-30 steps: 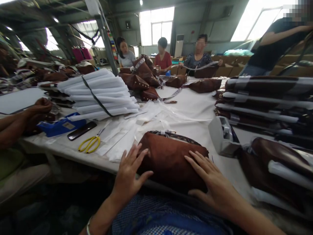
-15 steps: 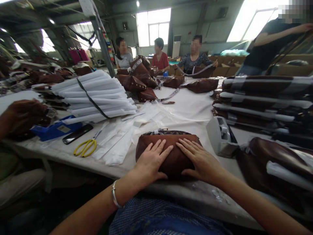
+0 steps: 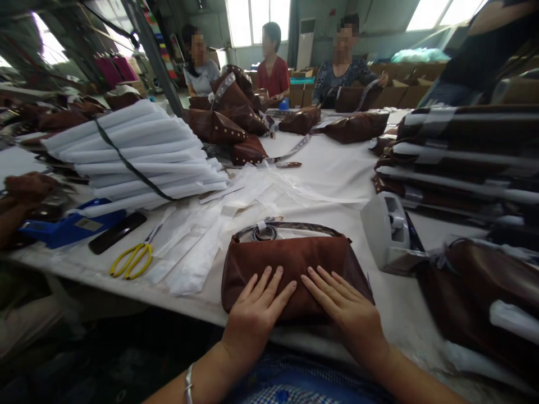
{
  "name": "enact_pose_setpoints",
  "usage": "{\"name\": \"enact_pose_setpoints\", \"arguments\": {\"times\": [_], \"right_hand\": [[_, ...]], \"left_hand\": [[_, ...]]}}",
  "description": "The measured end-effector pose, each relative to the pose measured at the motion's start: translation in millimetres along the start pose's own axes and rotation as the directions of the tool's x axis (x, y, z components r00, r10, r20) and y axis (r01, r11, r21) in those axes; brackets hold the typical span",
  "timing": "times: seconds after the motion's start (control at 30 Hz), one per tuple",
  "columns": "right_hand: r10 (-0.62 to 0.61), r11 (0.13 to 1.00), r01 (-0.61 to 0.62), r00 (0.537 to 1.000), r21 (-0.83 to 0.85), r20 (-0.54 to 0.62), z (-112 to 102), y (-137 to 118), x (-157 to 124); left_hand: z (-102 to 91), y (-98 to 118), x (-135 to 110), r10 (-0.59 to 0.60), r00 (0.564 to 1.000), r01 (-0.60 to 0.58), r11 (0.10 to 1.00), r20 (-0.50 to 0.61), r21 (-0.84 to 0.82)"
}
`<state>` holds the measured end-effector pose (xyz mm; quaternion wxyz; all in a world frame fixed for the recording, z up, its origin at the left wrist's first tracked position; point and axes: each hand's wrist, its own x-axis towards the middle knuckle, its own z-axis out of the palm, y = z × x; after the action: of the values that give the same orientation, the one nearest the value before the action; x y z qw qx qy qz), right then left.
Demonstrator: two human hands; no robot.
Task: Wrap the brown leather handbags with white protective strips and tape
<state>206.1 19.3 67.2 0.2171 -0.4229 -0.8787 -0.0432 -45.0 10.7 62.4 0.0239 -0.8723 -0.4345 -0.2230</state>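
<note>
A brown leather handbag (image 3: 290, 252) lies on the white-covered table right in front of me, its strap (image 3: 303, 227) along the far edge. Near the strap's left end is a coiled dark ring with a white wrap (image 3: 261, 226). My left hand (image 3: 259, 306) rests flat on the bag's left half, fingers stretched out. On the right half lies my right hand (image 3: 347, 303), also flat with its fingers extended. Both hands press on the leather without gripping it. The bag's near lower edge is partly hidden by my hands.
Left are yellow-handled scissors (image 3: 132, 261), a black phone (image 3: 118, 232), a blue tape dispenser (image 3: 71, 224) and strapped white rolls (image 3: 138, 157). A grey tape dispenser (image 3: 389, 233) and stacked bags (image 3: 463, 151) stand right. Several people sit or stand beyond; another person's hand (image 3: 29, 185) is far left.
Both hands have slid toward me down the bag's face, showing more of its upper part, strap and coiled ring. The camera view has tilted down.
</note>
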Motion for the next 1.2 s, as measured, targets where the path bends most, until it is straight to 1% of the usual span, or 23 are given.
{"name": "enact_pose_setpoints", "arguments": {"times": [0.13, 0.2, 0.27, 0.3, 0.37, 0.47, 0.53, 0.6, 0.67, 0.8, 0.93, 1.0, 1.03, 1.1, 1.17, 1.2], "right_hand": [[-0.065, 0.998, 0.062, 0.994, -0.03, -0.086, 8, 3, -6], [-0.089, 0.995, 0.085, 0.991, -0.051, -0.099, 8, 4, -5], [-0.114, 0.992, 0.109, 0.991, -0.068, -0.076, 3, 7, -3], [-0.128, 0.99, 0.125, 0.991, -0.065, -0.044, -2, 10, -2], [-0.143, 0.989, 0.145, 0.989, -0.034, 0.049, -13, 17, 1], [-0.116, 0.993, 0.118, 0.977, -0.003, 0.178, -29, 31, 5], [-0.096, 0.995, 0.098, 0.971, 0.002, 0.217, -32, 39, 6], [-0.119, 0.993, 0.113, 0.969, 0.037, 0.218, -29, 45, 5], [-0.162, 0.985, 0.146, 0.968, 0.097, 0.19, -22, 48, 1], [-0.209, 0.966, 0.197, 0.976, 0.166, 0.058, -4, 49, -14], [-0.214, 0.961, 0.231, 0.969, 0.152, -0.12, 15, 46, -26], [-0.204, 0.965, 0.229, 0.962, 0.129, -0.181, 20, 44, -28], [-0.198, 0.967, 0.223, 0.961, 0.121, -0.192, 21, 42, -28], [-0.192, 0.97, 0.213, 0.966, 0.115, -0.172, 19, 41, -25], [-0.201, 0.969, 0.215, 0.972, 0.121, -0.12, 10, 41, -20], [-0.206, 0.969, 0.214, 0.976, 0.126, -0.074, 4, 41, -17]], "left_hand": [[11.0, -5, -7, 0.073, 0.994, -0.07, 0.997, -0.087, 0.037], [11.9, -7, -9, 0.094, 0.987, -0.087, 0.995, -0.133, 0.056], [7.0, -10, -8, 0.118, 0.983, -0.11, 0.992, -0.143, 0.067], [2.4, -12, -7, 0.127, 0.984, -0.12, 0.991, -0.125, 0.061], [-9.6, -18, -5, 0.118, 0.992, -0.117, 0.993, -0.041, 0.014], [-25.7, -28, -1, 0.066, 0.993, -0.059, 0.996, 0.095, -0.073], [-29.7, -34, 0, 0.061, 0.987, -0.048, 0.995, 0.149, -0.09], [-27.5, -37, -2, 0.078, 0.985, -0.065, 0.994, 0.155, -0.089], [-20.7, -39, -7, 0.098, 0.99, -0.089, 0.992, 0.101, -0.089], [-2.4, -38, -19, 0.134, 0.987, -0.14, 0.987, -0.082, -0.072], [13.8, -39, -26, 0.15, 0.967, -0.165, 0.985, -0.207, -0.056], [18.9, -40, -28, 0.161, 0.956, -0.177, 0.983, -0.244, -0.043], [20.2, -40, -28, 0.167, 0.955, -0.181, 0.983, -0.247, -0.037], [20.3, -39, -29, 0.173, 0.956, -0.185, 0.982, -0.239, -0.028], [17.3, -39, -28, 0.163, 0.963, -0.174, 0.984, -0.216, -0.032], [14.8, -40, -27, 0.154, 0.967, -0.167, 0.985, -0.205, -0.044]]}}
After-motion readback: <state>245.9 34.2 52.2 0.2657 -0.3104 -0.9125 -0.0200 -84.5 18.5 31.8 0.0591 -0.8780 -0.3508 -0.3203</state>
